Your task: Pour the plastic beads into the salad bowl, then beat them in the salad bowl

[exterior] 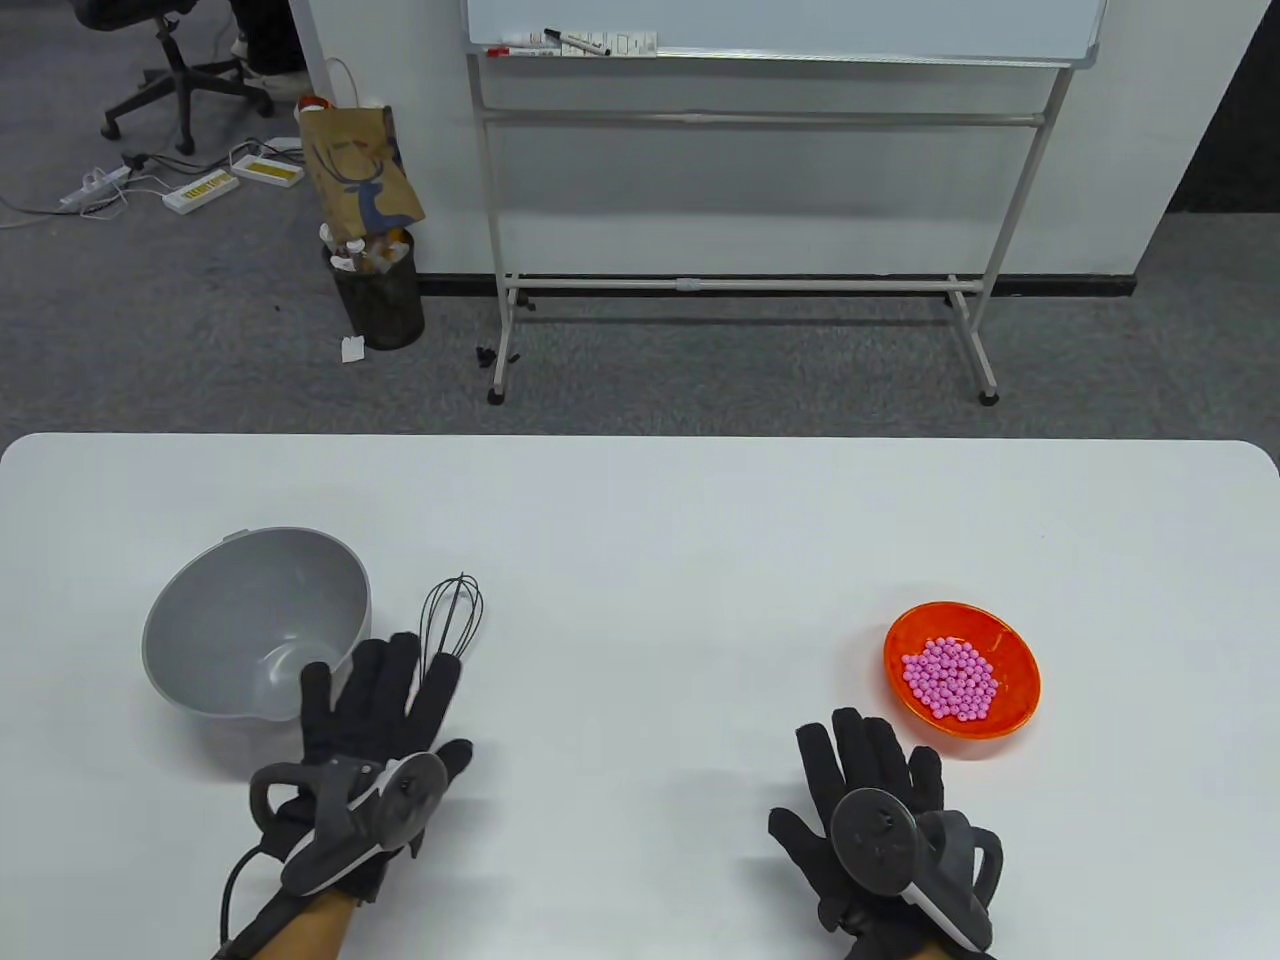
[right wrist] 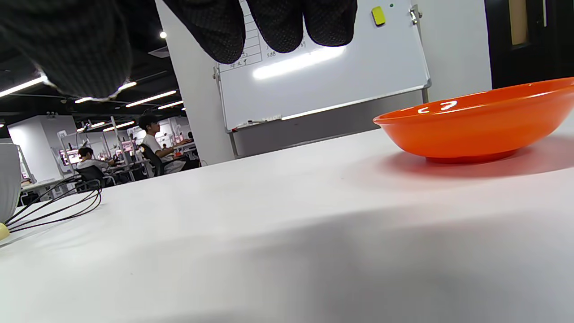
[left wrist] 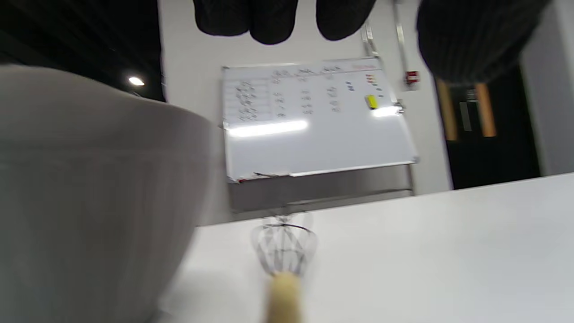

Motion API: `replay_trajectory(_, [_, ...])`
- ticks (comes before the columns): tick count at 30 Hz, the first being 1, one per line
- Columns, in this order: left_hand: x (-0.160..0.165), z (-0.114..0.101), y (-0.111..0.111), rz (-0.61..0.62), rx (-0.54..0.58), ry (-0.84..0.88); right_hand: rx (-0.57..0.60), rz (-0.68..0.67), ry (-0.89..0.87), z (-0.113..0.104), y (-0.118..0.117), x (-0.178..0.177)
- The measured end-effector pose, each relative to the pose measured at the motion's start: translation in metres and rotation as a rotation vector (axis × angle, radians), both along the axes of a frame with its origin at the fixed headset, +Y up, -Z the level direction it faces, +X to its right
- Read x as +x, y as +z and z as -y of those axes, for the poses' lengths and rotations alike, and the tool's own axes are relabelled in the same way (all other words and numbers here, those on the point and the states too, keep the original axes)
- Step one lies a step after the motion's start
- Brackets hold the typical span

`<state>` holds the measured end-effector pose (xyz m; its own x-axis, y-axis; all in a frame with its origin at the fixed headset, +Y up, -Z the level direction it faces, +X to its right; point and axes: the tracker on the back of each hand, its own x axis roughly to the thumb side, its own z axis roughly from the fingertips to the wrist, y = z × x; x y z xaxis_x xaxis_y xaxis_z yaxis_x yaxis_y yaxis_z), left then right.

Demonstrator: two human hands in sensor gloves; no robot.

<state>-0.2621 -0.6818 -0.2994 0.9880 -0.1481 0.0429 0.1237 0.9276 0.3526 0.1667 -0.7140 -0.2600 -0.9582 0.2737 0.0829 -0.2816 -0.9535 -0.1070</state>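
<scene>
Pink beads [exterior: 950,679] — orange dish [exterior: 1015,715], untouched

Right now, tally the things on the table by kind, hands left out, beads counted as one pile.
Bowls: 2, the grey salad bowl and the orange bowl
Whisks: 1, the whisk
Bead piles: 1, the pink beads
Total: 4

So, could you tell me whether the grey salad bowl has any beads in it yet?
Empty. The table view shows only bare grey inside the salad bowl; the pink beads all sit in the orange dish.
</scene>
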Motion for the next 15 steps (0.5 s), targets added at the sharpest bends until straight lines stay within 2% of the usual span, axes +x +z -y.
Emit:
replay_trajectory(3, [-0.028,0.002,-0.008,-0.119,-0.014,0.040,-0.006,0.003,0.000,0.001,0.000,0.000])
replay_trajectory(6, [-0.050,0.016,-0.022,-0.291,-0.125,0.052,-0.017,0.008,0.002,0.003,-0.002,0.000])
replay_trajectory(7, [-0.055,0.024,-0.027,-0.302,-0.171,0.058,-0.019,0.009,0.003,0.003,-0.002,0.000])
replay_trajectory(8, [-0.056,0.025,-0.026,-0.320,-0.139,0.025,-0.020,0.011,0.004,0.003,-0.002,0.000])
replay_trajectory(9, [-0.055,0.024,-0.026,-0.299,-0.041,-0.015,-0.020,0.013,0.004,0.003,-0.002,0.001])
replay_trajectory(11, [-0.054,0.023,-0.029,-0.312,-0.077,-0.006,-0.016,0.021,-0.005,0.002,-0.001,0.002])
replay_trajectory(15, [-0.057,0.023,-0.029,-0.303,-0.071,0.029,-0.012,0.031,-0.031,0.001,-0.001,0.007])
